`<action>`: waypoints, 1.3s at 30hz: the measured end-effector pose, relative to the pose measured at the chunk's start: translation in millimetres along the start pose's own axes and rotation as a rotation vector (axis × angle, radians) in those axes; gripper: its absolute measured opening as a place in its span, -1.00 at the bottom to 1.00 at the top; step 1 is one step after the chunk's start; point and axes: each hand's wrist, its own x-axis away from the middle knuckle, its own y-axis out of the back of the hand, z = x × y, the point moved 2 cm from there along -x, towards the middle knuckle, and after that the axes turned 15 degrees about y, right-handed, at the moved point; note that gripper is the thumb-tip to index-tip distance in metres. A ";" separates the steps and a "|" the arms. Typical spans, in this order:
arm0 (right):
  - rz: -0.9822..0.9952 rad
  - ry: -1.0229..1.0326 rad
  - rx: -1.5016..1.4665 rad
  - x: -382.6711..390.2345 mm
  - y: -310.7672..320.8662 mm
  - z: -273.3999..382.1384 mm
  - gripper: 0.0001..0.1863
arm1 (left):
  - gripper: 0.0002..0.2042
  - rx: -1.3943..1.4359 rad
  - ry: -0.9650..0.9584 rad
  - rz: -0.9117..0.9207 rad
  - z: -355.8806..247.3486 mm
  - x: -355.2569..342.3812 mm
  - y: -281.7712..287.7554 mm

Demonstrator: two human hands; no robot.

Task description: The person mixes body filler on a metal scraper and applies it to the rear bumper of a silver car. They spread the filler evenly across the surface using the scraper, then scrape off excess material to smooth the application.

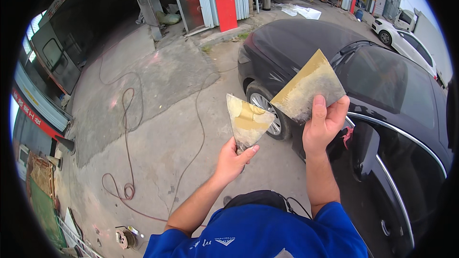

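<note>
My left hand [231,162] is closed round the narrow lower end of a putty knife [247,125]. Its wide blade points up and carries a smear of yellowish putty. In my right hand [321,128] a flat, square putty spreader [310,87] is pinched, thumb on its near face. Yellow putty coats its upper left part, and grey stains cover the rest. The two tools are held up close to each other without touching. Behind them stands a black car [291,43], its front wheel [260,102] partly hidden by the putty knife.
A thin hose [128,148] winds over the concrete floor [158,162] to my left. The car's side mirror [364,155] is near my right forearm. A cable reel [125,239] lies at the lower left. An open workshop [110,9] and a red pillar [224,0] stand farther off.
</note>
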 end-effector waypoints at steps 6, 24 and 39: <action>0.252 -0.201 -0.125 11.1 -7.1 -4.2 -0.84 | -0.74 0.055 -0.024 0.039 -6.5 -4.3 -1.1; 0.482 -0.171 -0.176 -1.4 -14.4 -1.6 -0.88 | -0.76 -0.004 -0.018 -0.033 -7.5 1.2 18.0; 0.181 0.003 -0.055 16.1 -22.4 0.6 -0.82 | -0.75 0.027 -0.008 0.012 4.4 -8.0 12.3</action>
